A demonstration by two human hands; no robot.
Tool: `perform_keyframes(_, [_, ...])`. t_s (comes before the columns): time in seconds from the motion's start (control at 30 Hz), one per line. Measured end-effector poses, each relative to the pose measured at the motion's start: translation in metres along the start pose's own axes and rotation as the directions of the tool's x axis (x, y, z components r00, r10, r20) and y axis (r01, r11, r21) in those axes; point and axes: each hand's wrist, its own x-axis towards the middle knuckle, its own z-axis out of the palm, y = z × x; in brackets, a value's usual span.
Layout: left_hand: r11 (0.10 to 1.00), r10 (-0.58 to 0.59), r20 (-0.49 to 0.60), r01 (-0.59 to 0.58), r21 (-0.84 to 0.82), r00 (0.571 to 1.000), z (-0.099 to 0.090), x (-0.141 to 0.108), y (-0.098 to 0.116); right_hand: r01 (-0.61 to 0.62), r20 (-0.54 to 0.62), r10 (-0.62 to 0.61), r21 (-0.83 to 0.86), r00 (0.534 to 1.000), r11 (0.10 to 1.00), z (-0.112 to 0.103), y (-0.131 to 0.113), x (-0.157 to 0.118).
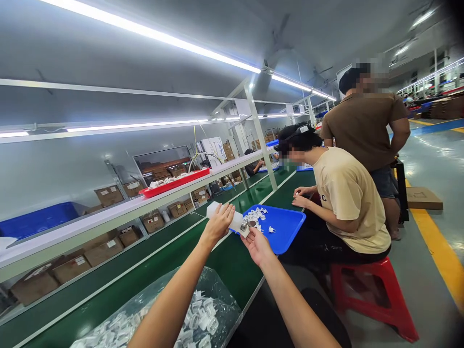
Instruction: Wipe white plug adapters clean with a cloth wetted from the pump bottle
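Two bare hands meet over the green belt bench (232,270), both arms reaching up from the bottom of the frame and angling toward the center. The left hand (217,224) closes over a white plastic block (222,216), fingers curled across its top. The right hand (256,247) lies palm up beneath the block's far end, fingers turned in against it, so the block appears clamped between the two hands at a slant, probably to steady it from both ends. A small shiny metal piece (246,224) shows at that far end; its exact form cannot be told at this size. The grip sits just over the rim of a blue plastic tray (286,227) at center, which carries scattered small white plastic parts (258,216) and seems placed to be within reach of both people. A clear plastic bag (217,290) of similar white parts lies on the bench at lower center, beneath the left forearm (170,299), apparently kept close as a bulk supply. At right, a seated person (348,203) on a red stool (369,295) has both hands near the tray's far side, while a standing person (362,125) in a brown shirt looks on from behind.
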Motion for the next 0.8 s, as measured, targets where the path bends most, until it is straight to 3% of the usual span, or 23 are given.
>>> perform_keyframes(0.23, [0.988,-0.070,0.007,0.070,-0.136,0.998,0.026,-0.006,-0.003,0.001,-0.027,-0.002,-0.024,1.000,1.000,-0.008,0.009,0.016])
perform_keyframes(0.43, [0.923,-0.221,-0.017,0.203,-0.328,0.975,0.074,-0.011,0.006,0.040,-0.045,-0.044,-0.089,0.998,0.995,-0.022,0.016,0.037])
perform_keyframes(0.67, [0.689,-0.503,-0.012,0.393,-0.609,0.864,0.153,-0.012,0.037,0.105,-0.008,-0.108,-0.178,0.994,0.978,-0.050,0.017,0.073])
perform_keyframes(0.8, [0.516,-0.633,0.047,0.466,-0.719,0.773,0.190,-0.012,0.037,0.064,0.010,-0.064,-0.197,0.998,0.978,-0.063,0.022,0.091])
